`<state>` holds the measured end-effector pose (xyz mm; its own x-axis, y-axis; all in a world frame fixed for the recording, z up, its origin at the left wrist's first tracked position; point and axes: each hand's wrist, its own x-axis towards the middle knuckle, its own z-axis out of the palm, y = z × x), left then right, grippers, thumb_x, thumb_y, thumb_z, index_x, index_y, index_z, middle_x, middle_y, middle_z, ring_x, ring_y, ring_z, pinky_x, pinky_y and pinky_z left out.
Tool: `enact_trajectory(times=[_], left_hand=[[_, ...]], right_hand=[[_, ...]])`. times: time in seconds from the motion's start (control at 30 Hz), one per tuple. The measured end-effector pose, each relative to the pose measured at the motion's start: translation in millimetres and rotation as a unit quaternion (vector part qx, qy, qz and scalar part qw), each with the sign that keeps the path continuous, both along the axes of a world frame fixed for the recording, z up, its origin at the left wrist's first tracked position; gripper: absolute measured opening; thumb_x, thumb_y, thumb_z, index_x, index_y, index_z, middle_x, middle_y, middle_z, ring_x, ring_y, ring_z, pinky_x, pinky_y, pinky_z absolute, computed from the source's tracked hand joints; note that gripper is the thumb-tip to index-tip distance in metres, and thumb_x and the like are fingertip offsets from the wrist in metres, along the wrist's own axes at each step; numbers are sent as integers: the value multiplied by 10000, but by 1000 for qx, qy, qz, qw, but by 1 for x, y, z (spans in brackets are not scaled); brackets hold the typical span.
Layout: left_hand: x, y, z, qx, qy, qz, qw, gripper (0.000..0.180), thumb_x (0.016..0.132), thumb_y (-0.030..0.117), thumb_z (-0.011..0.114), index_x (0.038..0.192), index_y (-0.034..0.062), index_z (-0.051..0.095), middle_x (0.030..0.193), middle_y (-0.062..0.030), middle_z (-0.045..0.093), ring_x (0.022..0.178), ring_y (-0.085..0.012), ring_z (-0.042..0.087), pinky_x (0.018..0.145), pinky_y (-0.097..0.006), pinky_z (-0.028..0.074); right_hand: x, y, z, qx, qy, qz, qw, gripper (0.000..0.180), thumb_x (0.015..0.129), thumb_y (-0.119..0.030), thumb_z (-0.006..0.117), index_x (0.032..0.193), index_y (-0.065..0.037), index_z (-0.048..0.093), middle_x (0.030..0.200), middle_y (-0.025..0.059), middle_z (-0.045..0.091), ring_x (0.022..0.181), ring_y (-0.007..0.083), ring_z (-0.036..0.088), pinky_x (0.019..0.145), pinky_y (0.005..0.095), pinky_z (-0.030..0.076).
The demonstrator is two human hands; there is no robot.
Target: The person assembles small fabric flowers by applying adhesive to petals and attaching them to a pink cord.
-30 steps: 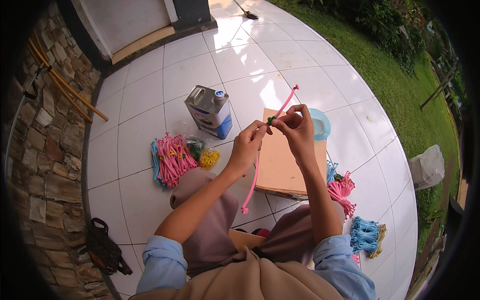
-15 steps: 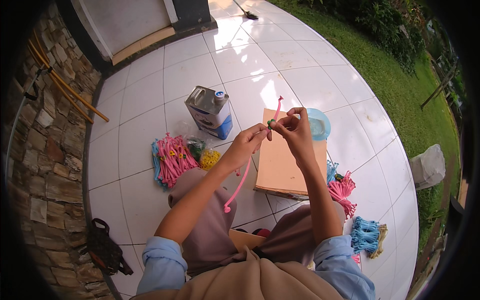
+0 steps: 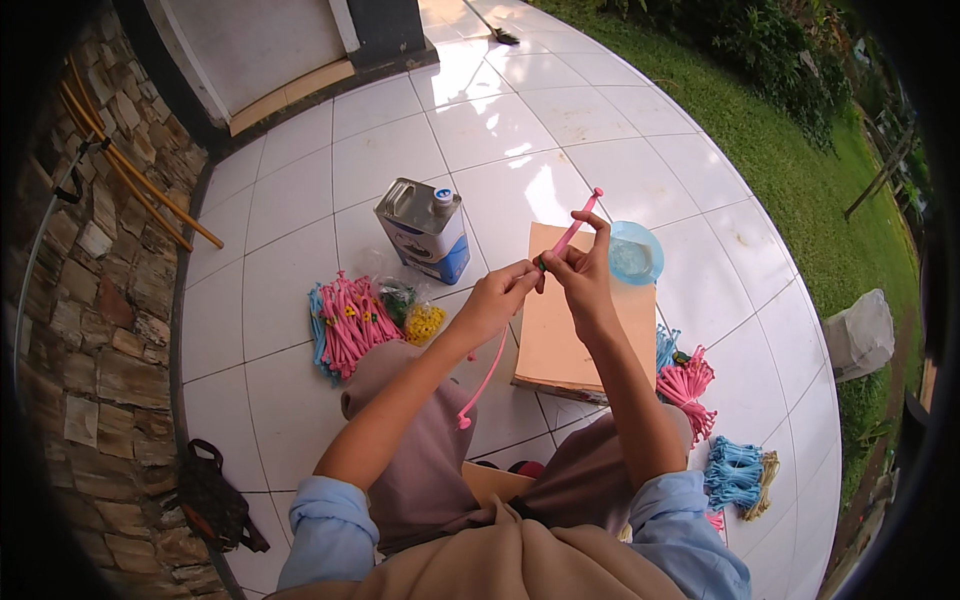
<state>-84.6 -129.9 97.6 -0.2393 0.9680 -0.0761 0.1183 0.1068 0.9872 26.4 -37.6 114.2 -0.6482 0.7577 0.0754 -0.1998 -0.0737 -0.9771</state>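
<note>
Near the centre of the frame, slightly above the middle, both hands meet over a flat brown board [image 3: 585,330] that lies on the white tiled floor [image 3: 290,290]. The left hand [image 3: 495,300] is closed in a pinch, its fingertips gripping a long pink strand [image 3: 487,378] close to where a small dark green piece sits between the two hands. The right hand [image 3: 583,268] is likewise curled shut around the same strand, thumb and fingers pressed together just beside the left fingertips. From the right hand the strand's upper end rises toward the upper right, ending in a small knob; from the left hand its other end hangs down and curves to the lower left, over the person's lap. Just right of the right hand, at the board's far corner, stands a shallow light blue bowl [image 3: 635,252]. Above and left of the hands sits a rectangular metal can [image 3: 424,228] with a white cap and a blue lower part. Left of centre lies a heap of pink and blue strands [image 3: 348,322], with small bags of green and yellow bits [image 3: 412,312] beside it. At the right, further pink bundles [image 3: 688,385] and blue bundles [image 3: 738,475] lie on the tiles.
</note>
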Motion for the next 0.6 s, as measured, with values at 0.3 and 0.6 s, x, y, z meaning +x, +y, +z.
enact_trajectory(times=[0.3,0.6], left_hand=[[5,3,-6,12,121,90,989,254,945,263,438,814,76,550,521,45,337,468,-46,331,459,-228,272],[3,12,-13,-13,-36,98,994,238,908,241,489,857,39,602,601,-21,557,545,-74,514,549,-223,399]], right_hand=[[-9,9,-22,58,-23,-49,997,372,855,-30,532,1173,-91,348,697,67,591,654,111,572,624,231,411],[2,19,2,112,-18,-46,993,511,860,-61,557,1298,-91,296,793,84,650,738,120,608,693,257,437]])
